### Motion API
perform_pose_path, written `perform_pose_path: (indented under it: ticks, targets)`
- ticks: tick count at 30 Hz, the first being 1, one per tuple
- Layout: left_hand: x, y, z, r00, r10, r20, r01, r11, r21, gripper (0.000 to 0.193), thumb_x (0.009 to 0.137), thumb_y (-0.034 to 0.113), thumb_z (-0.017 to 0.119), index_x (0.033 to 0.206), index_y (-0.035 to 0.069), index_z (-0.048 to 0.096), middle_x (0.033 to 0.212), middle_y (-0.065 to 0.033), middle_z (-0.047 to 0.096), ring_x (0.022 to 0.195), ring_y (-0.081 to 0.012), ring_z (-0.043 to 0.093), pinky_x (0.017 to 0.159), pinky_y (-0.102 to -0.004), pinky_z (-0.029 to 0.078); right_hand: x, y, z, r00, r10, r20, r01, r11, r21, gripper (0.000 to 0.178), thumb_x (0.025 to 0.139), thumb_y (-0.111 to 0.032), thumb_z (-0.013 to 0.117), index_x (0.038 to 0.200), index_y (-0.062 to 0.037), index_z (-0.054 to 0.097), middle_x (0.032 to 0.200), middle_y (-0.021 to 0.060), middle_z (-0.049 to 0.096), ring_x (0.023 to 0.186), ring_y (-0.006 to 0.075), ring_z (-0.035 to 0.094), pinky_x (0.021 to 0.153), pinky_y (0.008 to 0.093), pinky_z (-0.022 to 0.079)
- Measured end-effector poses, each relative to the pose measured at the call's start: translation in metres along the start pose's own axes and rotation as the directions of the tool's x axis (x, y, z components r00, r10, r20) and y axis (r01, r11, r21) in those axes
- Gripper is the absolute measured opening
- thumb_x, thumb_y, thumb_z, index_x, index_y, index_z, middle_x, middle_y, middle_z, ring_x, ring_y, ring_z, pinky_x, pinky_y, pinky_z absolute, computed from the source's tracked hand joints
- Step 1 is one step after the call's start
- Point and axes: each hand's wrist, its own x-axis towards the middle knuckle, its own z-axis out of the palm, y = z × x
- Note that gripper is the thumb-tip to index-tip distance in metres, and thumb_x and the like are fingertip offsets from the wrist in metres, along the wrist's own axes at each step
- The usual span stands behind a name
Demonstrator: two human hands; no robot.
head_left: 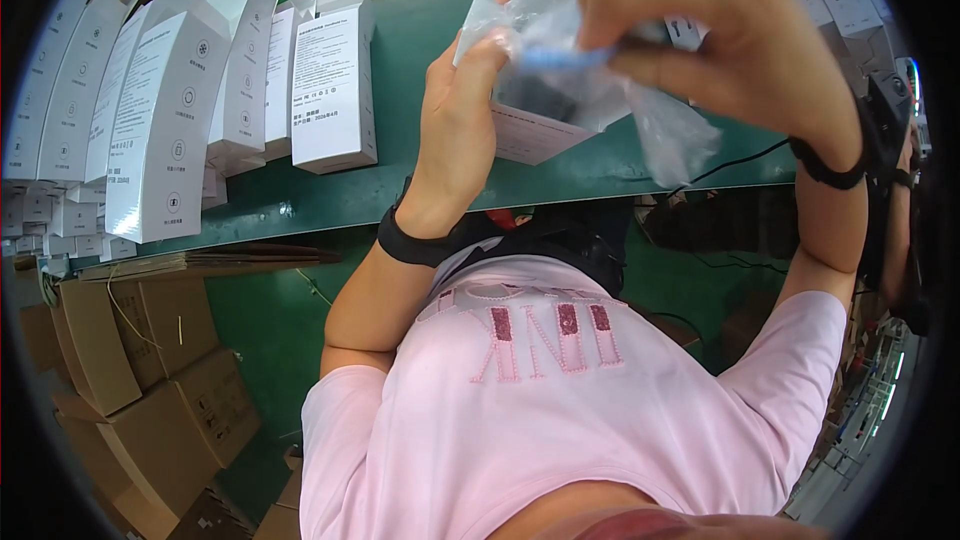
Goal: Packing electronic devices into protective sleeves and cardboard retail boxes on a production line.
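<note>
A green floor (268, 325) spreads below a green worktable (400, 50).

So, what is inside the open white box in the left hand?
Inside the open white box held by the left hand, only something dark shows. The clear plastic bag partly covers the opening; deeper contents cannot be seen.
</note>
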Motion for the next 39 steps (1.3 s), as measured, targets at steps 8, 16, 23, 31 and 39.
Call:
perform_pose_path:
  ticks: [8, 16, 23, 31, 39]
  targets:
    - [0.000, -0.015, 0.007, 0.976, 0.163, 0.142, -0.173, 0.983, 0.059, 0.049, 0.101, 0.025, 0.046, 0.139, -0.005, 0.047, 0.124, -0.0105, 0.058, 0.115, -0.0174, 0.051, 0.102, -0.0295, 0.036, 0.029, -0.008, 0.023, 0.799, 0.223, 0.558, -0.121, 0.970, -0.213, 0.012, 0.076, -0.001, 0.057, 0.086, 0.0025, 0.063, 0.084, 0.0173, 0.064, 0.081, 0.0357, 0.062, 0.073, 0.0435, 0.050]
    - [-0.003, -0.020, 0.001, 0.960, 0.259, 0.106, -0.278, 0.919, 0.280, 0.051, 0.100, 0.023, 0.048, 0.142, -0.005, 0.043, 0.130, -0.0170, 0.054, 0.117, -0.0240, 0.053, 0.103, -0.0342, 0.038, 0.043, -0.032, -0.041, 0.494, 0.369, 0.787, -0.504, 0.859, -0.086, 0.029, 0.085, -0.013, 0.063, 0.108, 0.0043, 0.064, 0.091, 0.0190, 0.067, 0.085, 0.0303, 0.064, 0.079, 0.0383, 0.052]
    - [-0.003, -0.027, 0.005, 0.906, 0.414, 0.090, -0.423, 0.883, 0.204, 0.049, 0.092, 0.019, 0.066, 0.134, -0.001, 0.049, 0.130, -0.0153, 0.054, 0.116, -0.0232, 0.055, 0.103, -0.0372, 0.041, 0.026, -0.028, 0.006, 0.320, 0.534, 0.783, -0.289, 0.842, -0.456, 0.038, 0.070, -0.015, 0.075, 0.105, -0.0002, 0.071, 0.099, 0.0165, 0.070, 0.096, 0.0334, 0.065, 0.085, 0.0401, 0.052]
    - [0.000, -0.010, -0.014, 0.854, 0.416, 0.313, -0.520, 0.696, 0.495, 0.049, 0.084, 0.025, 0.076, 0.128, 0.008, 0.061, 0.126, -0.0172, 0.056, 0.112, -0.0291, 0.057, 0.096, -0.0376, 0.046, -0.061, -0.019, -0.017, 0.849, 0.396, -0.351, -0.497, 0.823, -0.275, 0.054, 0.074, -0.011, 0.079, 0.125, -0.0086, 0.060, 0.119, 0.0073, 0.065, 0.109, 0.0196, 0.059, 0.094, 0.0349, 0.045]
    - [0.002, 0.007, -0.018, 0.847, 0.355, 0.395, -0.531, 0.541, 0.652, 0.051, 0.080, 0.027, 0.078, 0.126, 0.008, 0.064, 0.123, -0.0176, 0.053, 0.108, -0.0323, 0.058, 0.093, -0.0394, 0.048, -0.034, 0.027, 0.107, 0.762, 0.594, -0.257, -0.218, 0.609, 0.763, 0.078, 0.081, -0.018, 0.073, 0.146, 0.0018, 0.036, 0.136, 0.0158, 0.053, 0.123, 0.0222, 0.053, 0.106, 0.0343, 0.040]
